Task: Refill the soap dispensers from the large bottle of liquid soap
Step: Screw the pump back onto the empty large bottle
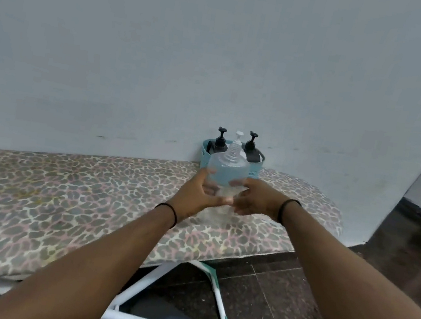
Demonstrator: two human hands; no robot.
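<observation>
The large clear bottle (225, 174) of bluish soap is sitting upright on the patterned board (62, 192), just in front of the teal basket (255, 173). The left hand (196, 194) and right hand (258, 198) are cupping its lower sides, fingers curled round it. Two black-pump dispensers (220, 143) are waiting in the basket (the white pump's owner is unclear). Judging by this, fetching is under way; next comes uncapping, needing one hand freed.
</observation>
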